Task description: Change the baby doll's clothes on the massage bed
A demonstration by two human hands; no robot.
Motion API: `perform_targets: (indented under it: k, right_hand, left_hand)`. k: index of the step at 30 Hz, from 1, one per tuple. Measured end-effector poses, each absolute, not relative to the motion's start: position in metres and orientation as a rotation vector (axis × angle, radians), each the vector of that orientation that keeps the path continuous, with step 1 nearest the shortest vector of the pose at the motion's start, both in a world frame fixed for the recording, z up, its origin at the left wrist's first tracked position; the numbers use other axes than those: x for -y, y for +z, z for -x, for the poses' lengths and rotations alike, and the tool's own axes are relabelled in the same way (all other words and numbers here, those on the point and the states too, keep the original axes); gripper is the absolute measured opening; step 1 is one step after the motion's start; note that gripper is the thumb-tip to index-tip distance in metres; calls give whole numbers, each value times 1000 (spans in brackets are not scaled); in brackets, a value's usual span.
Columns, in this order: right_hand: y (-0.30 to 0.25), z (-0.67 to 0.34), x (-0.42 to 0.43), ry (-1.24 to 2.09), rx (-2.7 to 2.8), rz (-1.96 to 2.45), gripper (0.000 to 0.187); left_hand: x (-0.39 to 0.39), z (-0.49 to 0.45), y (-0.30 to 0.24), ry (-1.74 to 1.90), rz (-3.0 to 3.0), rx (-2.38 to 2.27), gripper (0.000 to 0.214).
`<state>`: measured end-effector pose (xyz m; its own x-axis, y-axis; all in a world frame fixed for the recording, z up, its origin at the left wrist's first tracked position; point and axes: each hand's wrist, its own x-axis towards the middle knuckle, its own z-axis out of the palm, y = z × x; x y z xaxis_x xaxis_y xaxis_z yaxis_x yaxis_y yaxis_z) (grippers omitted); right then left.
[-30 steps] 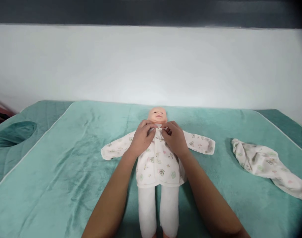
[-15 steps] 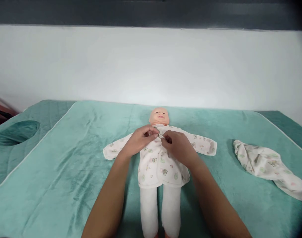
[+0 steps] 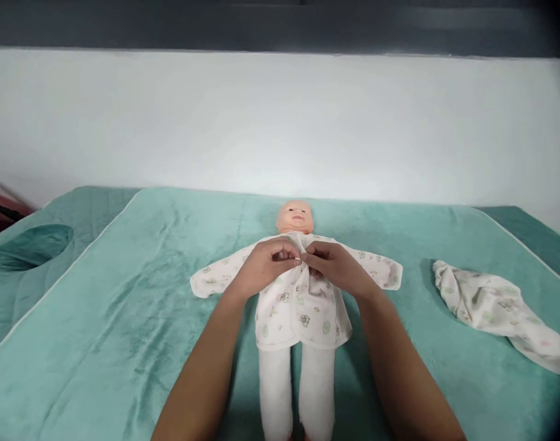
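Note:
A baby doll (image 3: 295, 217) lies on its back, head away from me, in a white patterned jacket (image 3: 302, 318) with its sleeves spread out. White covers both of its legs. At the upper front of the jacket, my left hand (image 3: 271, 262) pinches the cloth edge between thumb and fingers. Close against it, my right hand (image 3: 337, 264) pinches the facing edge of the same front opening. The fingertips nearly meet, and they hide the fastening between them. Lower on the front, a small fastener (image 3: 298, 288) shows.
A crumpled patterned garment (image 3: 495, 303) lies to the right on the green bed cover (image 3: 123, 318). At the left, a face hole (image 3: 32, 245) opens in the padded bed. A white wall (image 3: 280, 122) stands behind the bed's far edge.
Both hands have moved slightly down the jacket front, the left a little to the right. They still pinch the cloth, and the jacket front is lifted a little between them.

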<state>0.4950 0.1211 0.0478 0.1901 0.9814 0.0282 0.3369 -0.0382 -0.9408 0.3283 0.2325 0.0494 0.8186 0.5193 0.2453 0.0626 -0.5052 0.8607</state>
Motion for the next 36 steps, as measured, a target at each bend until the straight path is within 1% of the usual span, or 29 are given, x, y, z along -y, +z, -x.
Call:
perform_targets:
  k: [4, 9, 16, 30, 33, 36]
  right_hand:
    - [45, -493, -123, 915, 1281, 1468, 34]
    - [37, -494, -128, 1003, 1199, 1323, 32]
    - [32, -498, -133, 1078, 1119, 1209, 36]
    - [30, -500, -135, 1060, 1108, 1174, 37]
    - [28, -500, -136, 1055, 1125, 1163, 35]
    - [27, -501, -135, 1062, 1156, 1167, 27]
  left_hand:
    - [-232, -327, 48, 610, -1885, -466, 18]
    - [-234, -327, 44, 612, -1799, -465, 22]
    - [-236, -330, 36, 663, -1633, -469, 23]
    - [-238, -334, 25, 714, -1729, -389, 19]
    - [-239, -333, 25, 721, -1722, -401, 20]
    - [-240, -332, 25, 728, -1732, -411, 20]
